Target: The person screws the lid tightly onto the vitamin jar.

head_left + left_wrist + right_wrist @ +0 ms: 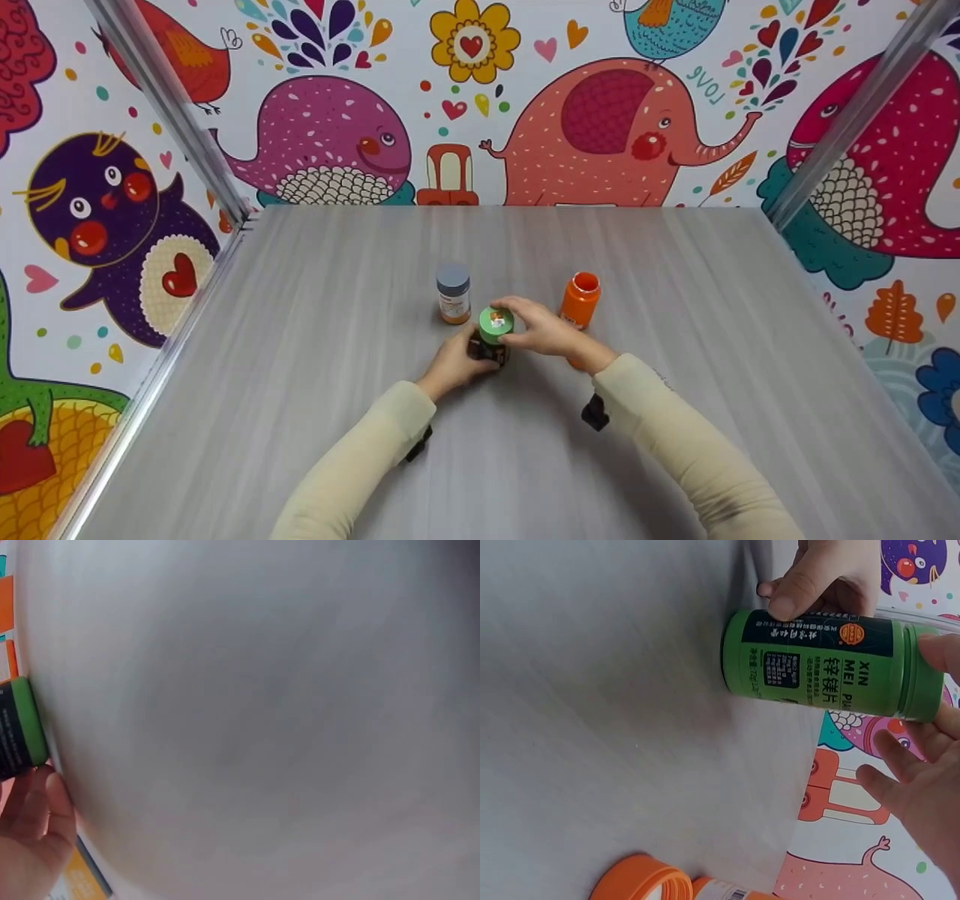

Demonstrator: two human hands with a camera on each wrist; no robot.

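Observation:
A green supplement bottle [817, 664] with a dark label stands upright near the table's middle, its green lid [496, 321] on top. My left hand [456, 361] holds the body low on its left side; in the left wrist view its fingers [60, 802] lie beside the bottle's base. My right hand [544, 328] grips the lid between thumb and fingers from the right, as the right wrist view also shows, with the other fingers spread. Just behind my left hand stands a bottle with a grey lid [454, 279].
An orange bottle [582, 298] stands uncapped behind my right wrist. Its neighbour, an orange cap [641, 881], lies on the table in front of it, mostly hidden by the wrist in the head view. Patterned walls [465, 112] border the grey table [337, 277].

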